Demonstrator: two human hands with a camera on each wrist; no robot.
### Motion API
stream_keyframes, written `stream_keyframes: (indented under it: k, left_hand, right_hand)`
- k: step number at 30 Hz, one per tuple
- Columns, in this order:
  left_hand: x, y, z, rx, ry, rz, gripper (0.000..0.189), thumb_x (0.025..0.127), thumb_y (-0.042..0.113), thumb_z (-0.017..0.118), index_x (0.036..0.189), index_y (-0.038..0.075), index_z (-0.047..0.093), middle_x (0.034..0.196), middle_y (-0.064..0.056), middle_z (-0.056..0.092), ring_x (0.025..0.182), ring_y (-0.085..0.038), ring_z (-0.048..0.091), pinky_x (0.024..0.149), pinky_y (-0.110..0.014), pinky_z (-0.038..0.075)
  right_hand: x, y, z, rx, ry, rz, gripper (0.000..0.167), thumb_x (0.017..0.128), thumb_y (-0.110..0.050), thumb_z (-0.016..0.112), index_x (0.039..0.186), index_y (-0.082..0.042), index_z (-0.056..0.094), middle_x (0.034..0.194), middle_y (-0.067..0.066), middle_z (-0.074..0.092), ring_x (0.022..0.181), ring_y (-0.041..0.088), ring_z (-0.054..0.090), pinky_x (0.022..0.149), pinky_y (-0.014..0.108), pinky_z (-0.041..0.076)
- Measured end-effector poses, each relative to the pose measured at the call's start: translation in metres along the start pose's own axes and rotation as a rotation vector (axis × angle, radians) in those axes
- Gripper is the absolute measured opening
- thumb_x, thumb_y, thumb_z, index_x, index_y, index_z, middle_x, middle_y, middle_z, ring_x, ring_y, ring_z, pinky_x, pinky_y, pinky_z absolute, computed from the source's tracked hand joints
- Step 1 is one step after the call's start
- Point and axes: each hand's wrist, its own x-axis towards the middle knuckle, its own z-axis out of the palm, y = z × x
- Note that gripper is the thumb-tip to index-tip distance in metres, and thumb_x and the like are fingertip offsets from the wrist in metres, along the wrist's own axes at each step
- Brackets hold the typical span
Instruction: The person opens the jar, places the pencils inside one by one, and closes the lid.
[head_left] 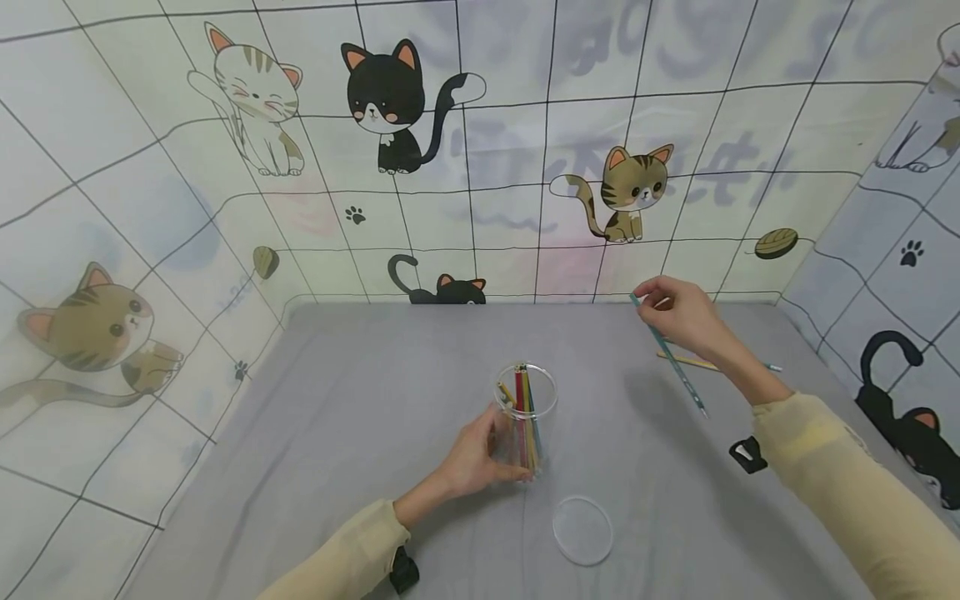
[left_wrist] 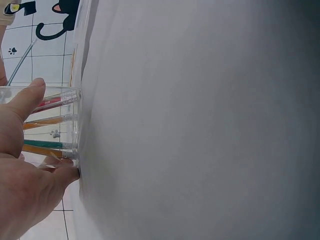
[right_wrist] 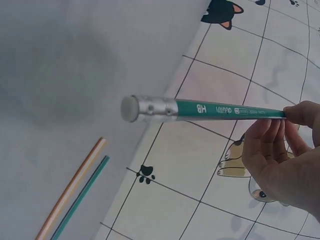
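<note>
My left hand (head_left: 474, 454) grips the side of a clear round container (head_left: 551, 408) that stands upright on the table. Inside it, several pencils (head_left: 520, 392) in red, yellow and blue lean together. In the left wrist view, thumb and fingers lie on either side of the clear wall (left_wrist: 76, 132). Raised at the right, my right hand (head_left: 686, 318) pinches one end of a green pencil (right_wrist: 215, 110). Its eraser end, with a silver band, points away from the fingers and down toward the table. Beneath that hand lie a yellow pencil (head_left: 693, 361) and another green pencil (right_wrist: 80, 197).
A clear round lid (head_left: 582, 531) lies flat in front of the container. Grey cloth covers the table (head_left: 360, 400). Behind and at both sides rise white sheets (head_left: 510, 150) with grid lines and cartoon cats.
</note>
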Motion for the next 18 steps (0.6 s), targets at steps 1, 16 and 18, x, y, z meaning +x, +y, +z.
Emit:
stream_keyframes:
  k: [1,16,18]
  left_hand:
    - [0.0,0.0,0.0,0.001,0.0,0.0,0.087,0.069,0.01,0.093,0.14,0.014,0.044,0.117,0.0,0.059,0.129,-0.025,0.049,0.103,-0.046,0.042]
    - [0.0,-0.001,0.0,0.013,0.031,0.055,0.059,0.067,0.012,0.095,0.097,0.012,0.045,0.114,-0.005,0.061,0.117,-0.024,0.056,0.098,-0.043,0.047]
    - [0.0,-0.001,0.0,0.004,0.03,0.053,0.059,0.067,0.012,0.095,0.097,0.012,0.045,0.117,-0.007,0.061,0.119,-0.025,0.055,0.099,-0.044,0.047]
  right_hand:
    - [0.001,-0.003,0.0,0.005,-0.003,-0.002,0.024,0.096,-0.008,0.058,0.119,0.0,0.061,0.1,0.016,0.063,0.088,0.03,0.062,0.059,0.024,0.051]
    - [0.013,-0.039,-0.002,0.173,-0.025,-0.035,0.029,0.098,-0.008,0.056,0.125,0.002,0.057,0.105,0.017,0.059,0.09,0.026,0.061,0.064,0.026,0.055]
    - [0.014,-0.044,-0.002,0.187,-0.029,-0.034,0.029,0.098,-0.009,0.056,0.125,0.003,0.056,0.106,0.018,0.059,0.091,0.026,0.061,0.065,0.027,0.056]
